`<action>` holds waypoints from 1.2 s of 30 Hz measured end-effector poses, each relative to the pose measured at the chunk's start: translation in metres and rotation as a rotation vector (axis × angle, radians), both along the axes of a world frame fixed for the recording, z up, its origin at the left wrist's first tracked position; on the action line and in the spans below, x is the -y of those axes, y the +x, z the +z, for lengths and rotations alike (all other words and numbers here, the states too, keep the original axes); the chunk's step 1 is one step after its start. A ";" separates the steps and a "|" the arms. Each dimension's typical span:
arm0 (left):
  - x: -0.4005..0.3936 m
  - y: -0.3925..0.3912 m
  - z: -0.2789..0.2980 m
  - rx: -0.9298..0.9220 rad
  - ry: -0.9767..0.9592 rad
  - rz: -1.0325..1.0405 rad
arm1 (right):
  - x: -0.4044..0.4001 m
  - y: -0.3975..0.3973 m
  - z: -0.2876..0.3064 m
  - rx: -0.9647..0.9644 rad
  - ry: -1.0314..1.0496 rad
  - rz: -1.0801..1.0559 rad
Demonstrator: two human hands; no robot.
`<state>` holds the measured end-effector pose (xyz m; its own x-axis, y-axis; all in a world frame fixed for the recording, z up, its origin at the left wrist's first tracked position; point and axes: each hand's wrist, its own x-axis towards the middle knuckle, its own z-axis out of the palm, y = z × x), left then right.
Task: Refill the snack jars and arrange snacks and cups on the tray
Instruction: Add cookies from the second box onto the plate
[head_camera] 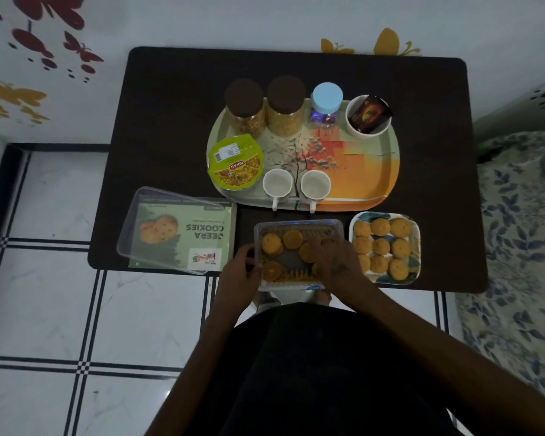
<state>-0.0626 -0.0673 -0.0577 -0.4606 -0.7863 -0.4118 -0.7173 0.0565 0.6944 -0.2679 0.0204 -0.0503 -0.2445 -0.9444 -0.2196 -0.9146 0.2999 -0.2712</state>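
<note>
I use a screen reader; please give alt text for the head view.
A person's right hand reaches into a clear cookie box that the left hand steadies, beside a plate of cookies. Behind, a tray holds three jars, two cups and a sealed snack tub.

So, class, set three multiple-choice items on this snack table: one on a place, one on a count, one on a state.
1. Where is the plate of cookies?
A. On the tray
B. On the table, right of the cookie box
C. On the floor

2. How many white cups stand on the tray?
A. One
B. Two
C. Four

3. What state is the cookie box in?
A. Open, lid aside
B. Sealed shut
C. Upside down

Answers: 1 B, the plate lies on the dark table beside the box. 2 B, a cup and another cup stand at the tray's near edge. 3 A, the clear lid lies to the left while the right hand reaches among the cookies.
</note>
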 end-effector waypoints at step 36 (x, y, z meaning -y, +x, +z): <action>-0.010 -0.008 0.004 0.088 -0.020 0.043 | -0.074 -0.085 0.015 0.690 -0.271 -0.991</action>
<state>-0.0701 -0.0572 -0.0541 -0.3886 -0.8131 -0.4335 -0.7778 0.0373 0.6274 -0.3530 0.0948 -0.0349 -0.7904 -0.4528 -0.4126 0.0342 0.6398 -0.7678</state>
